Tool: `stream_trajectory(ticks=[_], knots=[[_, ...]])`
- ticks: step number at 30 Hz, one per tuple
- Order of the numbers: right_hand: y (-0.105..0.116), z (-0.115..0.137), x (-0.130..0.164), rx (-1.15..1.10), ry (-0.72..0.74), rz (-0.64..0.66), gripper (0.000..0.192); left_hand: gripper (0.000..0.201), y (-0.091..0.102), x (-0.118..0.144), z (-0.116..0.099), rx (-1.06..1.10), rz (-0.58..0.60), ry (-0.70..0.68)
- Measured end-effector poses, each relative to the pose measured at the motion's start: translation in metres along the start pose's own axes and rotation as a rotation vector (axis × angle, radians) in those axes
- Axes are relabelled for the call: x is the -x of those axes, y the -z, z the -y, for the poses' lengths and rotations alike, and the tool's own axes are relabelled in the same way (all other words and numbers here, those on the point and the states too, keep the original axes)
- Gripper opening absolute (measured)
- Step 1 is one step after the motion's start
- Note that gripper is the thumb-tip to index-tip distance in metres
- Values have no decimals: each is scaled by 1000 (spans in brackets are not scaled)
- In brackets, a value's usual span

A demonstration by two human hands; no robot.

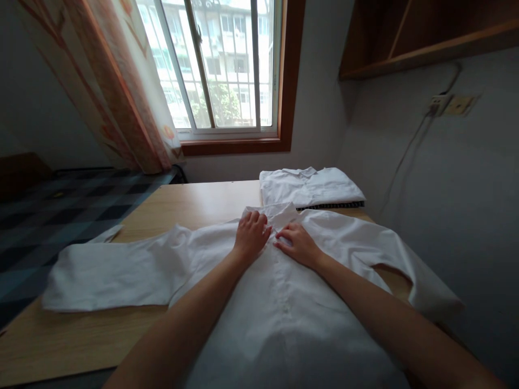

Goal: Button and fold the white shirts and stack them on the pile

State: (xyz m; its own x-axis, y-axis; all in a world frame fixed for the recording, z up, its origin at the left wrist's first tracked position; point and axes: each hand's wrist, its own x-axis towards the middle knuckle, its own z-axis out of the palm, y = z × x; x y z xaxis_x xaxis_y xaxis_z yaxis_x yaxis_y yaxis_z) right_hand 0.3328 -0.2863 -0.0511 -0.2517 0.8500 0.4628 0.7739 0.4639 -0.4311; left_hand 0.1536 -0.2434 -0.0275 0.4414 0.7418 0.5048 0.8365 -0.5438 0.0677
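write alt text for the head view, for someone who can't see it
Two bare hands, left hand and right hand, press near the collar of a white shirt spread on a wooden table. A folded shirt lies beyond it, below a window.

No legible txt or labels anywhere.

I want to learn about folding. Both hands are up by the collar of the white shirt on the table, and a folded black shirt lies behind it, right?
Nearly. The head view shows the folded shirt behind is white, not black. Both hands, left hand and right hand, are by the collar of the white shirt on the table.
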Motion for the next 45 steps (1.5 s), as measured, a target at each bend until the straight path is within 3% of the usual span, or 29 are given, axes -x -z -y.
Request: stream_trajectory(ticks=[3,7,13,17,20,23,25,28,32,36,40,45], knots=[[-3,8,6,74,-7,-77,32,17,-5,3,3,88,-46,-117],[-9,15,24,151,23,-88,34,20,-7,23,4,235,41,-239],[-15,27,56,169,28,2,43,28,1,57,-4,268,111,-245],[-2,26,51,67,21,18,33,33,1,65,-11,220,124,-172],[16,12,35,73,-47,-74,25,33,7,61,-17,182,171,-161],[37,-8,16,228,-218,-144,29,29,23,43,-18,124,248,-190],[48,-19,3,312,-324,-92,33,26,34,24,-10,73,252,-165],[57,-27,-14,357,-402,60,40,27,40,-1,15,-15,165,-8],[54,-28,-30,349,-396,183,36,39,24,-11,56,-54,160,198],[46,-32,-41,250,-382,112,34,46,4,-4,81,50,235,141],[37,-38,-48,264,-392,49,32,40,-1,-6,81,109,216,148],[28,-43,-41,364,-351,71,34,28,7,-8,69,187,214,235]])
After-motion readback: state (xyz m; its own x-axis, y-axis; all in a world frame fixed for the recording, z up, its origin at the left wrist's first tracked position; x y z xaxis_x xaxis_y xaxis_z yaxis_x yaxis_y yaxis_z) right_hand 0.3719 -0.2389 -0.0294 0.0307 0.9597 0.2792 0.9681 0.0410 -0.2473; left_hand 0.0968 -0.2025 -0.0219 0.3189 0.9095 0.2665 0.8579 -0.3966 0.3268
